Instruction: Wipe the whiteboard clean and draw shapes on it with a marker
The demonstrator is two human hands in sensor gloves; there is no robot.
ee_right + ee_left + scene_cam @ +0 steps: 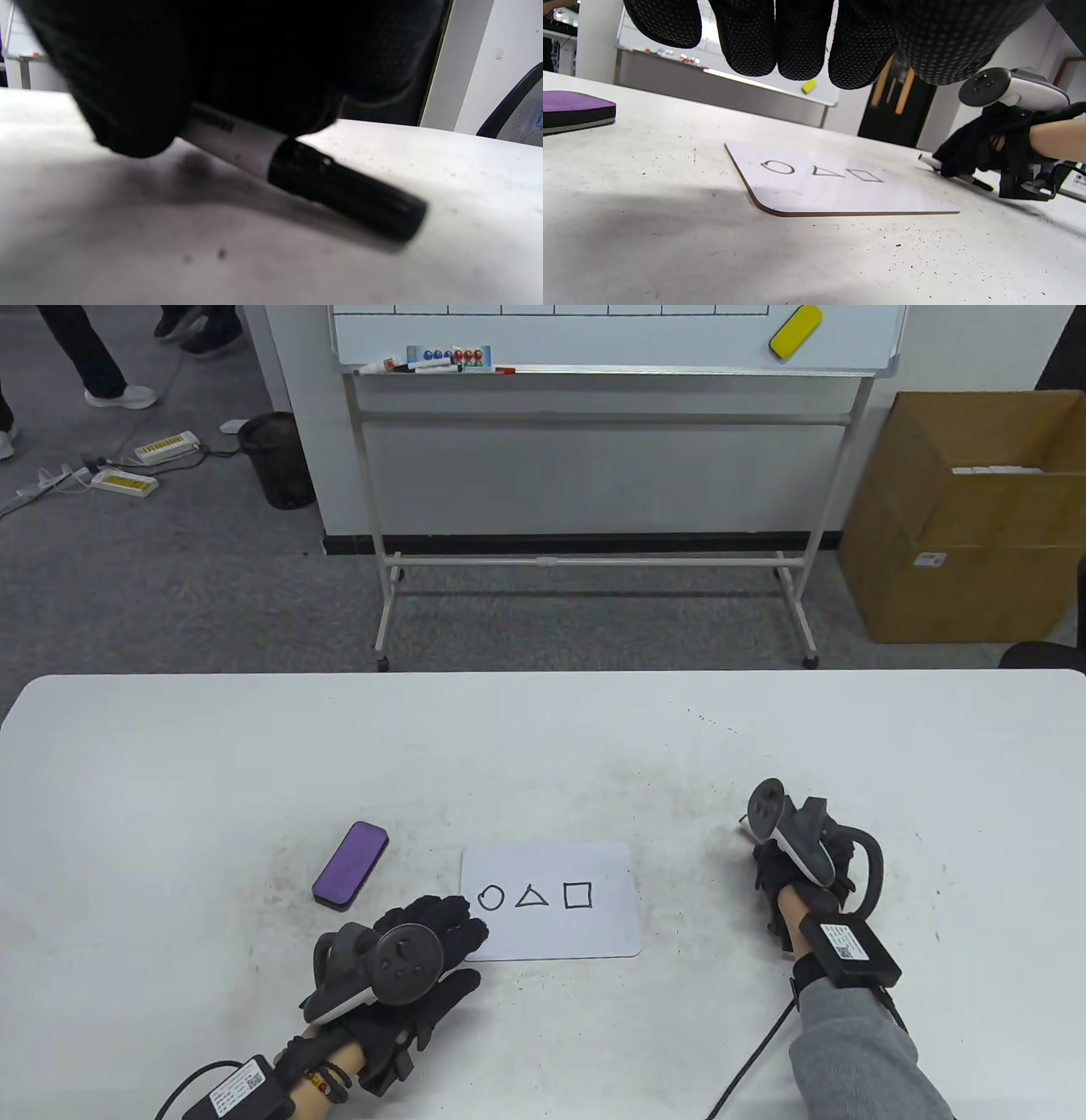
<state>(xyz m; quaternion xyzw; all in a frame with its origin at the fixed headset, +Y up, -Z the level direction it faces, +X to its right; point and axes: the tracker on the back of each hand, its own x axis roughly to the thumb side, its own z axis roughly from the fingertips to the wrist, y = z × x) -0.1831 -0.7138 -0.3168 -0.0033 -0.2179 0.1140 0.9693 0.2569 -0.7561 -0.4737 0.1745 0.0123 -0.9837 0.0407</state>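
Observation:
A small whiteboard (551, 929) lies on the table with a black circle, triangle and square drawn in a row. My left hand (454, 929) lies flat at the board's left edge, its straight fingertips (801, 46) touching the near left corner. Just left of the board sits a purple eraser (350, 865), with no hand on it. To the right of the board, my right hand (776, 861) is down on the table, fingers curled over a white marker (237, 144) with a black cap (343, 190). The marker lies low along the tabletop; its white end (745, 826) pokes out past the hand.
The table (254, 763) is speckled with dark marks. Behind it stands a large whiteboard on a wheeled frame (594, 560), with a yellow eraser (795, 330) stuck on it. A cardboard box (959, 560) is on the floor at right, a black bin (276, 458) at left.

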